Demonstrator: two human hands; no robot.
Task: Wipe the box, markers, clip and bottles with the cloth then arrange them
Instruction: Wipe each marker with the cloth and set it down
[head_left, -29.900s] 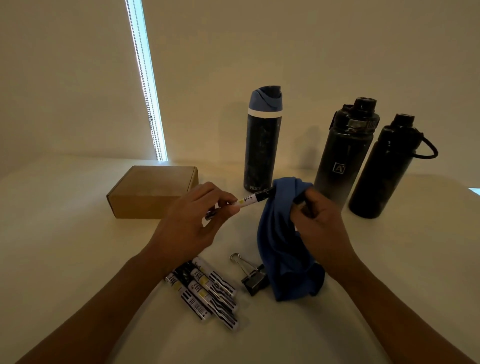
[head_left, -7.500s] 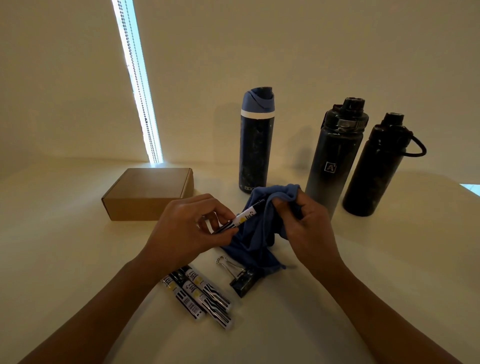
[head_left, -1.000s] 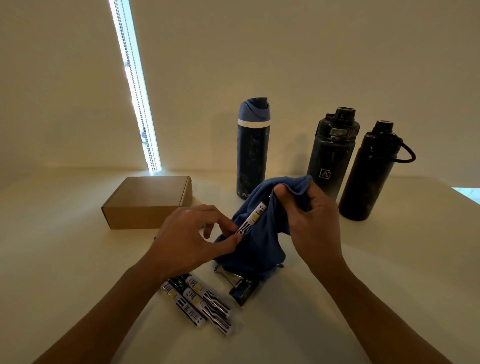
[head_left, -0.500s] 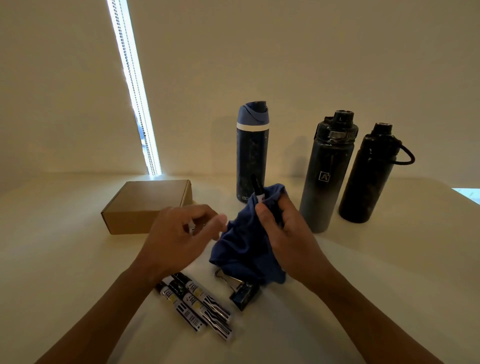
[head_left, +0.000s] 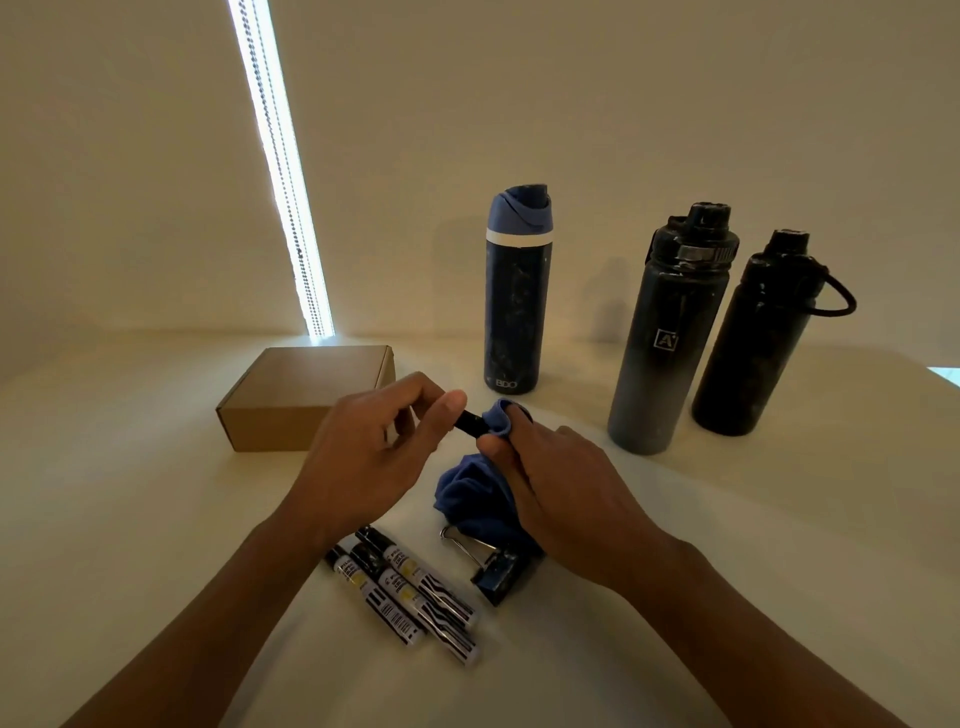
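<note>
Blue cloth (head_left: 475, 493) wraps one end of a black marker (head_left: 470, 422), and the right hand (head_left: 558, 486) pinches that cloth around the marker while the rest of the fabric hangs from its fingers to the table (head_left: 156, 519). The left hand (head_left: 363, 457) pinches the marker's other end between thumb and fingers, so the marker is held level above the table, between the two hands and in front of the box (head_left: 304, 397).

Three more markers (head_left: 405, 592) lie side by side on the table below the left wrist, touching one another, their black caps pointing toward the box. One black binder clip (head_left: 496, 569) lies just right of them, its wire handles reaching under the hanging cloth. The single brown cardboard box sits closed to the left.

Three bottles stand upright farther back. The blue-capped bottle (head_left: 517, 291) has a white band under its cap and stands apart from the others. The grey bottle (head_left: 667, 338) carries a small square logo, and the black bottle (head_left: 753, 338) with a loop handle stands just beside it on the right.

The table is pale cream and dimly lit. A plain cream wall (head_left: 571, 104) rises behind it, and a bright strip of light (head_left: 283, 182) with a bead chain runs up the wall behind the box.
</note>
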